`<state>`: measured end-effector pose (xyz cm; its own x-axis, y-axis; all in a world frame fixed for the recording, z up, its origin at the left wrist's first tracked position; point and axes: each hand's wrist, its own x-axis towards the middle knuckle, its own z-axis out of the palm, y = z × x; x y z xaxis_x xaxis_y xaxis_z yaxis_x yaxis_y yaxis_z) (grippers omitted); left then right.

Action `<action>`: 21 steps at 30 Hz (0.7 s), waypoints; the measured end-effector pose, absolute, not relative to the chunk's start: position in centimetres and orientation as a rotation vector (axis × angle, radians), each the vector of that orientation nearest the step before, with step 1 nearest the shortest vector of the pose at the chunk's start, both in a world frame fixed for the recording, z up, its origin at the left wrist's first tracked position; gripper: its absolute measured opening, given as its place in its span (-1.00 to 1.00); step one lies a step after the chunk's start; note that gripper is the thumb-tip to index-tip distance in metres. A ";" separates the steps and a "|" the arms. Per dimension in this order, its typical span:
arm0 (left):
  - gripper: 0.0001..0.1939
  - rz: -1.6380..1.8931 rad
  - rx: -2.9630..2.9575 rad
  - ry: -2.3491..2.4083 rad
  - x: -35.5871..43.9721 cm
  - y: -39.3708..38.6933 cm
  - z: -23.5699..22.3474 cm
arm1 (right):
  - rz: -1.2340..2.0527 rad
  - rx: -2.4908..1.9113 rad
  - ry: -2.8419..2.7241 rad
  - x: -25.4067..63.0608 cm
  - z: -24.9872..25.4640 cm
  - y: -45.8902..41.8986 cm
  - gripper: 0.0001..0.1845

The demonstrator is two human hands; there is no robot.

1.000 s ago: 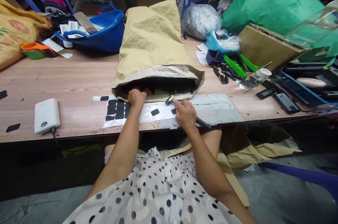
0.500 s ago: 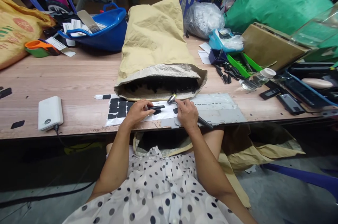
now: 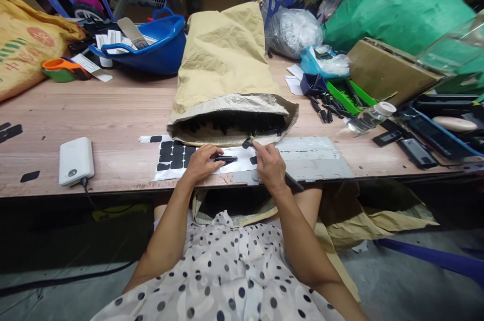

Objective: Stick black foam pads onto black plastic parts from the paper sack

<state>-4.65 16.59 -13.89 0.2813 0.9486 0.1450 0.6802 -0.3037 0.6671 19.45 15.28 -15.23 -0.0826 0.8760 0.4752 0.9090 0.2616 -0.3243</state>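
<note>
Left hand: the left hand (image 3: 202,162) rests at the near edge of the worktop (image 3: 113,114), fingers closed around a small black part (image 3: 226,159) that lies flat and points to the right.
Right hand: the right hand (image 3: 269,166) sits just beside it, fingers clamped on a dark tool (image 3: 264,159); its metal tip (image 3: 248,142) points toward the far edge, its handle runs back past the wrist over the near edge.
Sheet: a white sheet of black pads (image 3: 174,157) lies under the left hand, along the near edge.
Metal plate: a grey plate (image 3: 313,157) lies under the right hand and reaches to the right.
Sack: a tan paper sack (image 3: 223,69) lies mid-worktop, its open mouth facing both hands, dark parts inside.
White box: a white box (image 3: 76,161) with a cable sits near the near edge, well left of the hands.
Blue basin: a blue basin (image 3: 159,51) stands at the far edge, left of the sack.
</note>
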 end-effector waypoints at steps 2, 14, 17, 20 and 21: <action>-0.81 0.739 2.072 1.449 -4.6 16.6 -13.9 | 0.020 -1.498 -1.912 18.7 -14.7 14.5 -0.56; -0.90 0.706 2.018 1.452 -4.7 17.1 -14.1 | 0.204 -1.334 -2.060 14.3 -13.2 12.0 -0.56; -0.92 0.710 1.999 1.469 -4.5 17.0 -13.9 | 0.169 -1.378 -2.104 14.0 -13.3 12.0 -0.56; -0.93 0.713 1.980 1.482 -4.4 16.9 -13.8 | 0.175 -1.420 -2.129 13.9 -13.3 12.1 -0.56; -0.93 0.713 1.973 1.482 -4.4 16.8 -13.7 | 0.174 -1.424 -2.117 14.0 -13.2 12.1 -0.56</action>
